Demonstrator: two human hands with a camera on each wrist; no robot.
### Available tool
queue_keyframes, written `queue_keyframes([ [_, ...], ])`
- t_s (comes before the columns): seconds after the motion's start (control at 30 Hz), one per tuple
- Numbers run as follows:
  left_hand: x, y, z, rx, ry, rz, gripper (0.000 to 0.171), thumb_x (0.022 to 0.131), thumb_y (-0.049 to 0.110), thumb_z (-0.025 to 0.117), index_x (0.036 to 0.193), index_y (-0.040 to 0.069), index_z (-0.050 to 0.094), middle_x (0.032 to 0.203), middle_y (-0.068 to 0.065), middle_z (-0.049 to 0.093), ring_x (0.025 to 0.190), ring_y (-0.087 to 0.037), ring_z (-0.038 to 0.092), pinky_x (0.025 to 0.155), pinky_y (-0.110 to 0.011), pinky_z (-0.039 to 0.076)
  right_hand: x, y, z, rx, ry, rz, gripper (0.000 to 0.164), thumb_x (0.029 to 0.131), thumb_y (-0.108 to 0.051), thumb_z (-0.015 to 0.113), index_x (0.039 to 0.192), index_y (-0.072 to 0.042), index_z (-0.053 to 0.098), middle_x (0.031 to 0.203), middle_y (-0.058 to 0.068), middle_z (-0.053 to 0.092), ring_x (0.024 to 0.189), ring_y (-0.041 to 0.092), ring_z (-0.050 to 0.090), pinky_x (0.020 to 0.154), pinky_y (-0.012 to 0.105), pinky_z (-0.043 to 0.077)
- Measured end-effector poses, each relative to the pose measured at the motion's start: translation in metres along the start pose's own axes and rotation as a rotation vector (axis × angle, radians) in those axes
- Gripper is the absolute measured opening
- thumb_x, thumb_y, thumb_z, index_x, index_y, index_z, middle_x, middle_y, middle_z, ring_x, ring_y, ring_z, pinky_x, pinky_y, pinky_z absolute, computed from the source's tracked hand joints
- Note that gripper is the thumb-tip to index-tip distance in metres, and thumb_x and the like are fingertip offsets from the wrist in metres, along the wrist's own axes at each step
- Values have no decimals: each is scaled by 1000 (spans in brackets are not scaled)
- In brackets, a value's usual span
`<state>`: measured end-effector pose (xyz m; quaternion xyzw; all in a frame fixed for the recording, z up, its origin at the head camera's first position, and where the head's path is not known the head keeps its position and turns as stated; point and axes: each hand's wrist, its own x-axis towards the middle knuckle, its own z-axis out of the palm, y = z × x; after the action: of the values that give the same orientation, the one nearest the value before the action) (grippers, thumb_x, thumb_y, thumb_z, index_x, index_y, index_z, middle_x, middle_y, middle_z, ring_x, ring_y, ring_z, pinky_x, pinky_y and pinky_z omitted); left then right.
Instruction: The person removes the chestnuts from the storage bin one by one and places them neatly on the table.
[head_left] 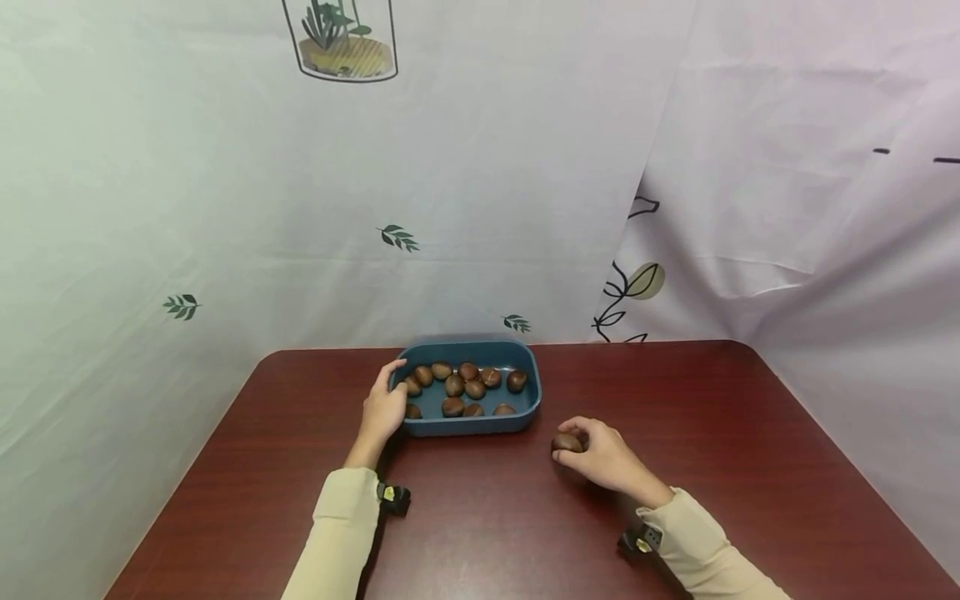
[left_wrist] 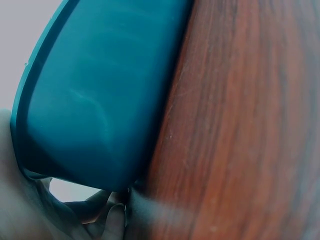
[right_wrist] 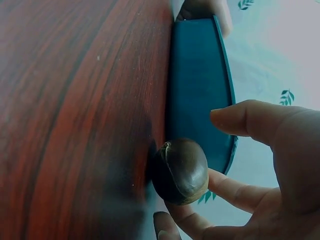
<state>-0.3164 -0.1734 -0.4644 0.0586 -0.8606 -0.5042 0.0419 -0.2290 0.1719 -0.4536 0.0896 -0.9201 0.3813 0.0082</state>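
Observation:
A blue rectangular tray (head_left: pixel 465 427) stands near the back edge of the table, holding several brown chestnuts (head_left: pixel 454 385). My left hand (head_left: pixel 385 410) grips the tray's left end; in the left wrist view its thumb side lies at the rim and the fingers bend beneath the corner. To the right of the tray, my right hand (head_left: pixel 603 456) has its fingers curled round a single chestnut (right_wrist: pixel 181 171). In the right wrist view the fingers are behind this chestnut, while the thumb (right_wrist: pixel 235 118) appears apart from it. Whether it touches the table is unclear.
The dark red-brown wooden table (head_left: pixel 480 517) has rounded back corners. A pale printed cloth (head_left: pixel 480 167) hangs behind it and along the sides. Each wrist carries a small black camera, such as the one on the left wrist (head_left: pixel 395 498).

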Motion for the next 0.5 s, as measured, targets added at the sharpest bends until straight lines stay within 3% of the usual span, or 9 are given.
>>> queue_keyframes([
  [0.5,1,-1,0,-4,9,-10,48,101,23,39,147,31,42,80,-10,47,47,-14,26,52,-34,32,-1,-2,1,5,-18,-3,36,80,-20,80,112,-6,69,99,3,67,87,16,59,79,37,48],
])
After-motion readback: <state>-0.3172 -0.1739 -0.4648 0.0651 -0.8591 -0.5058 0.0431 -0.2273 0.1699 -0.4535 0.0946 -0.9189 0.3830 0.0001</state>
